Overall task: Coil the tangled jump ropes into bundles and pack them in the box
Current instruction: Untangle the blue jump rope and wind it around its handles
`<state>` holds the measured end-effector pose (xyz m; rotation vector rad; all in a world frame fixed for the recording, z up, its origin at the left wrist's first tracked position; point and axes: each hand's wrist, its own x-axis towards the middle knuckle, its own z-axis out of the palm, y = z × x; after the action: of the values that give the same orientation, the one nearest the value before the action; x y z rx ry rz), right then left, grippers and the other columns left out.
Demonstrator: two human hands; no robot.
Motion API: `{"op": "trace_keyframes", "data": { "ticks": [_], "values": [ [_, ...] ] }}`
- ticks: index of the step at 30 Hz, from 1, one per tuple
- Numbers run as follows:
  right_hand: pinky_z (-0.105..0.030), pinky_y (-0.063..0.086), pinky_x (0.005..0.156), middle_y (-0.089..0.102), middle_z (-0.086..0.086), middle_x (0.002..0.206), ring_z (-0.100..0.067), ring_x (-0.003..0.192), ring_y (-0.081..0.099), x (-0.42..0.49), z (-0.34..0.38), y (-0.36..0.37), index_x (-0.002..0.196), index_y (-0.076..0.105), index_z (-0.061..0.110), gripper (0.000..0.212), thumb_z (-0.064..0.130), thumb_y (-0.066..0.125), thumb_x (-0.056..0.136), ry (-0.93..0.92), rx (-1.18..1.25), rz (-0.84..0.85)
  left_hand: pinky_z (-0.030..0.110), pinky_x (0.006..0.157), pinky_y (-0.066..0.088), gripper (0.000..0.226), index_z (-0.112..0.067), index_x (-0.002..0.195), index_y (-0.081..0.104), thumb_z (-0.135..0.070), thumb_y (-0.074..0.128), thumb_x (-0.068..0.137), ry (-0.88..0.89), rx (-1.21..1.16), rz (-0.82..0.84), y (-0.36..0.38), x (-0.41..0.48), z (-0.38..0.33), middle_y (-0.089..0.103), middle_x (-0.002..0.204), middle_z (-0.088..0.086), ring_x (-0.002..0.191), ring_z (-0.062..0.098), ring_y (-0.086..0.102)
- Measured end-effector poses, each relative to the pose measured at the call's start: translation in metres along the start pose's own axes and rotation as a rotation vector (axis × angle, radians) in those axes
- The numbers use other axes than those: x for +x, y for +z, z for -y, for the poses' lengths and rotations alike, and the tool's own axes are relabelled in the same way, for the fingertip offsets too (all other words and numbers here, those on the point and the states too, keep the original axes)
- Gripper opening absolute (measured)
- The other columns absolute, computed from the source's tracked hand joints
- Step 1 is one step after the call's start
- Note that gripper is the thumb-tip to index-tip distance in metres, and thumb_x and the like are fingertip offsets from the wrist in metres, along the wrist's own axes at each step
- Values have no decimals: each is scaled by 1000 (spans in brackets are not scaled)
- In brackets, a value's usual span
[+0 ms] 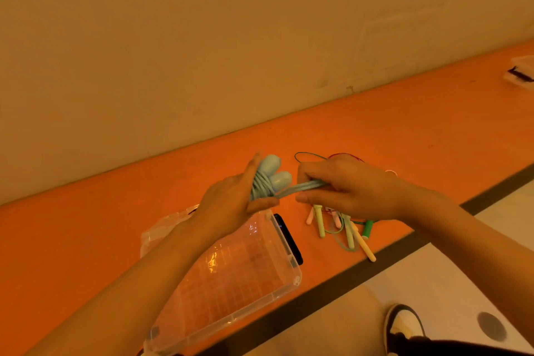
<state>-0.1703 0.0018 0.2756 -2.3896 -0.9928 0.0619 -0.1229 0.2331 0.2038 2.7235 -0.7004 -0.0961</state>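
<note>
My left hand [231,199] grips a light-blue jump rope [271,179] by its two handles, with cord wound round them. My right hand [349,188] holds the doubled strands of that cord, stretched level between the hands. Both hands hover above the orange table [404,124]. Below the right hand lies a tangle of other jump ropes [344,225] with pale green, pink and yellow handles and thin green and red cords. A clear plastic box [231,283] stands open under my left forearm, with nothing inside it.
A dark phone [289,240] lies against the box's far side. A crumpled clear plastic bag [161,228] lies left of the box. A wall borders the table's far side. A dark strip runs along the table's near edge. My shoe [404,324] is on the floor.
</note>
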Motion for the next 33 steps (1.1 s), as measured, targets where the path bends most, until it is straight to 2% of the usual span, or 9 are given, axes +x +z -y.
{"op": "trace_keyframes", "data": {
  "ticks": [3, 7, 11, 15, 19, 21, 26, 29, 33],
  "values": [
    [-16, 31, 52, 47, 11, 61, -10, 56, 48, 9, 3, -11, 85, 45, 37, 20, 29, 56, 100, -5, 25, -15, 32, 65, 34, 106, -19, 158, 3, -77, 35, 75, 33, 86, 92, 0, 0, -26, 63, 123, 11, 99, 28, 61],
    [-17, 33, 55, 57, 10, 70, -9, 63, 53, 15, -3, -23, 84, 61, 22, 19, 36, 57, 97, -13, -57, -74, 29, 64, 38, 97, -20, 150, 21, -80, 25, 74, 216, 132, 114, 5, -7, -50, 64, 115, 4, 89, 20, 62],
    [-21, 38, 56, 61, 11, 71, -8, 64, 57, 14, -15, -36, 78, 71, 15, 28, 42, 69, 84, 9, -48, -150, 36, 76, 51, 91, -23, 155, 15, -80, 25, 84, 326, 118, 68, 6, -17, -66, 63, 126, 2, 97, 21, 64],
    [-39, 37, 54, 64, -9, 67, -22, 57, 52, 3, -30, -44, 75, 75, 17, 30, 47, 73, 77, 177, 136, -73, 32, 66, 51, 96, -29, 154, -15, -74, 40, 90, 323, -4, 49, 2, -28, -79, 63, 101, -3, 74, 12, 59],
    [-26, 32, 50, 58, -7, 60, -11, 54, 43, -10, -43, -45, 75, 75, 12, 32, 44, 72, 77, 313, 300, -30, 13, 55, 35, 103, -53, 123, -51, -73, 43, 86, 335, -108, 38, -5, -33, -86, 48, 90, -12, 63, 4, 46],
    [-28, 33, 50, 59, -12, 62, -12, 57, 43, -12, -46, -39, 77, 75, 7, 36, 44, 72, 79, 350, 355, -9, 18, 56, 39, 95, -53, 129, -46, -73, 37, 88, 456, -41, 31, -4, -33, -89, 58, 99, -6, 62, 4, 45],
    [-54, 41, 61, 58, -33, 78, -32, 64, 48, -1, -38, -18, 77, 74, 10, 46, 55, 72, 78, 336, 370, 82, 28, 53, 51, 75, -47, 153, -5, -70, 32, 93, 689, 125, 37, 6, -30, -90, 63, 119, 5, 64, 12, 47],
    [-52, 37, 57, 53, -35, 75, -39, 60, 44, 4, -34, -15, 75, 72, 7, 43, 50, 72, 80, 335, 385, 72, 33, 59, 56, 75, -46, 154, 1, -68, 39, 94, 712, 113, 79, 8, -32, -92, 59, 129, 7, 79, 17, 59],
    [-43, 32, 53, 48, -31, 67, -39, 55, 38, 5, -34, -7, 67, 67, 9, 42, 47, 70, 85, 322, 370, 65, 31, 58, 54, 74, -46, 153, -2, -67, 39, 95, 724, 171, 115, 5, -32, -92, 58, 131, 9, 76, 14, 55]
  ]
}}
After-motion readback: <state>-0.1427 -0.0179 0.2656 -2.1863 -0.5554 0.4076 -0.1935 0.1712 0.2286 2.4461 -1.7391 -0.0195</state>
